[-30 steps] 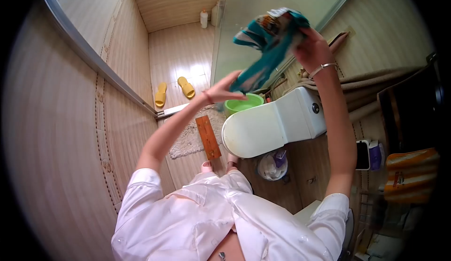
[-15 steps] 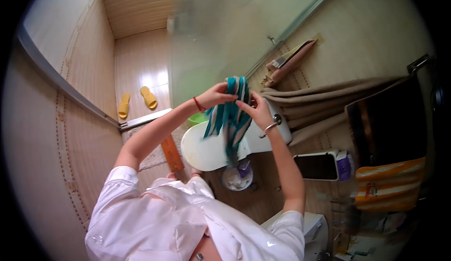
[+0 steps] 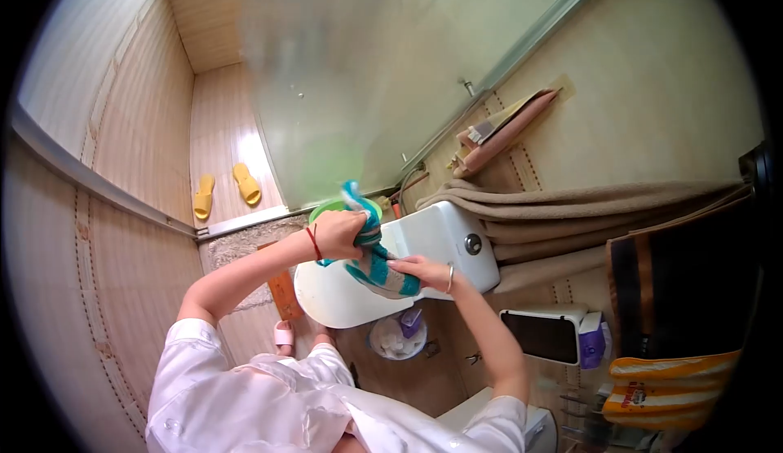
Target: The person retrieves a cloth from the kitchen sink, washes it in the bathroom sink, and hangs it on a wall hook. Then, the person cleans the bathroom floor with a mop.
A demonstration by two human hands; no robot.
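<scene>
Two hands, L hand (image 3: 338, 234) & R hand (image 3: 424, 272), are on one teal cloth w/ pale stripes (image 3: 378, 267), approx. ctr. of the frame. L fingers are clenched in a fist round the upper part; a loose end pokes up above the knuckles. R hand grasps the lower part, thumb on the near side; some of its fingers are hidden, so can't tell how tightly they curl. Btwn the hands the cloth looks bunched & twisted. It's in front of the white toilet (image 3: 338, 294) (can't tell if any of it touches the lid).

L wrist has a red band (image 3: 314, 243), R wrist a silver bangle (image 3: 450, 278). Just behind L hand: a green basin (image 3: 326, 208), partly hidden. Left of the toilet, a wooden stool (image 3: 285, 294) by a shaggy mat (image 3: 245, 245); below the toilet, a bin (image 3: 398, 339) w/ white stuff & a purple pack in it. Yellow slippers (image 3: 246, 184) sit mid-left. Glass panel (image 3: 367, 70) fills the upper ctr.; tan towel (image 3: 530, 216) hangs right of ctr., w/ a black towel (image 3: 685, 282) at far right & an orange-striped cloth item (image 3: 669, 388) lower right.
</scene>
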